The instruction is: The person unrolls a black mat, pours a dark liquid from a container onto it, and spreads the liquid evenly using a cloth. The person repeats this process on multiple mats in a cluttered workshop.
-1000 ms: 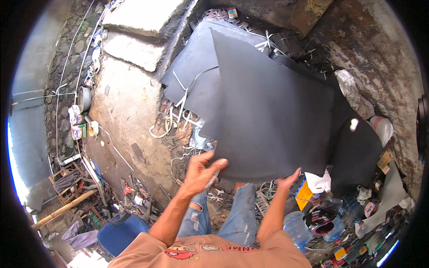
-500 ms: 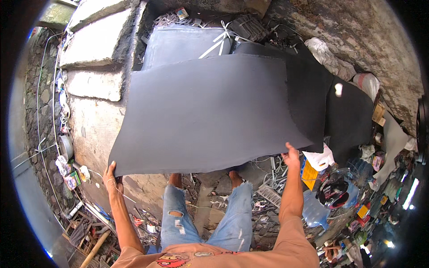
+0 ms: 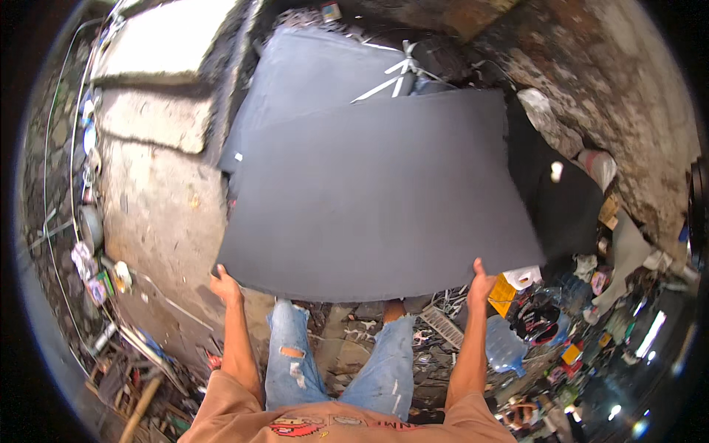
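A large dark grey flexible sheet (image 3: 377, 196) stretches out in front of me, its near edge above my knees. My left hand (image 3: 227, 286) grips its near left corner, thumb on top and fingers hidden beneath. Toward the right end of the same edge, my right hand (image 3: 481, 282) pinches it with the thumb up. Under and beyond it lies a stack of similar grey sheets (image 3: 325, 66) tied with white strips (image 3: 399, 77). More black sheeting (image 3: 565, 199) spreads out to the right.
Concrete steps (image 3: 159, 118) rise at the left. A rough wall (image 3: 628, 81) stands at the far right. Clear plastic bottles (image 3: 506, 347), a helmet (image 3: 538, 321) and scattered scraps lie to the right. A wooden pole (image 3: 140, 410) and debris are at the lower left.
My left hand has moved right and inward with the sheet's corner. The sheet has shifted right, uncovering more of the tied stack at the left. Both hands keep hold.
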Demonstrator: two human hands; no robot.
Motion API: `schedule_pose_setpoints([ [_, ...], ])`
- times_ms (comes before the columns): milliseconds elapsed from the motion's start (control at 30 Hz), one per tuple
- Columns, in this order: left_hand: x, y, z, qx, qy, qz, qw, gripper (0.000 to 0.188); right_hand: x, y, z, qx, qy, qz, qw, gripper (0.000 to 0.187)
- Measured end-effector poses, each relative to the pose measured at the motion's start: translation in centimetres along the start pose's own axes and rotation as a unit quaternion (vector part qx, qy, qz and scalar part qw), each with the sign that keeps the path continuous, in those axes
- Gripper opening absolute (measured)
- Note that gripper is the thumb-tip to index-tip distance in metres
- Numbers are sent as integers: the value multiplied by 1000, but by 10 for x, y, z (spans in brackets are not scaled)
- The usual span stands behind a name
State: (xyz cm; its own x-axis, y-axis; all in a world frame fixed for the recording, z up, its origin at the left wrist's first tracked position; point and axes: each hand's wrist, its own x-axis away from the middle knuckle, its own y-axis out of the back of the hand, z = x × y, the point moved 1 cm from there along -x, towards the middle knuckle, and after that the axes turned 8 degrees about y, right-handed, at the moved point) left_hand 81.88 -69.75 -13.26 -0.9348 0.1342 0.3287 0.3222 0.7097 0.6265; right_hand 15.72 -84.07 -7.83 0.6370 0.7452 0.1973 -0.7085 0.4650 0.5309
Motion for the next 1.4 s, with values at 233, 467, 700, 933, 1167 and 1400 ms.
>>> schedule_pose_setpoints([
  [233,-9,125,-129,147,-29,-110,983,31,-11,-3,174,-128,-34,32,991,47],
  [467,-2,207,-236,99,-75,-204,971,38,40,-38,270,12,124,107,986,35],
  [700,-115,310,-250,97,-65,-296,948,46,70,-185,487,-197,197,230,932,32],
  [933,-176,564,-265,66,-3,-608,791,83,121,-307,639,-388,171,359,831,22],
  [1167,-156,508,-182,354,-87,-352,862,72,111,-431,620,-400,151,407,807,35],
  [1400,-174,173,-88,316,174,-7,933,65,73,-394,352,-262,23,397,880,49],
])
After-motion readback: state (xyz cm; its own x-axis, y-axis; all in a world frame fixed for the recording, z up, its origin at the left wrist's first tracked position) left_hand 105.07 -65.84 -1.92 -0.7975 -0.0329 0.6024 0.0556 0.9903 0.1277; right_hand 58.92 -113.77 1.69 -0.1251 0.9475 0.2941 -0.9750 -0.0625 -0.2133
